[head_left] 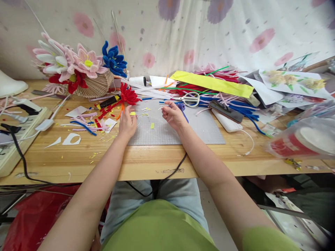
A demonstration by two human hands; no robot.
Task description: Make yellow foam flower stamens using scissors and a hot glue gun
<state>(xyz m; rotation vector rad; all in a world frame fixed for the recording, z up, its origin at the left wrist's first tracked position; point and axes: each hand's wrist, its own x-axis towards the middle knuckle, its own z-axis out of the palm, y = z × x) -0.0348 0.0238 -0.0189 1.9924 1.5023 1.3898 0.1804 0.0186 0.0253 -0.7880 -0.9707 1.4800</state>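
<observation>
My left hand is over the left edge of the grey cutting mat, with a small yellow piece at its fingertips. Just beyond it lies a red fuzzy flower. Above the mat's middle, my right hand pinches a thin white piece between thumb and finger. Between the hands lie thin white strands with yellow tips and a small yellow-green rectangle. A blue-purple tool is partly hidden behind my right hand.
White-handled scissors lie behind the mat, near piled fuzzy stems and a yellow strip. Fuzzy flowers stand back left. A power strip is at far left, a bagged cup at right. A black cable crosses the front edge.
</observation>
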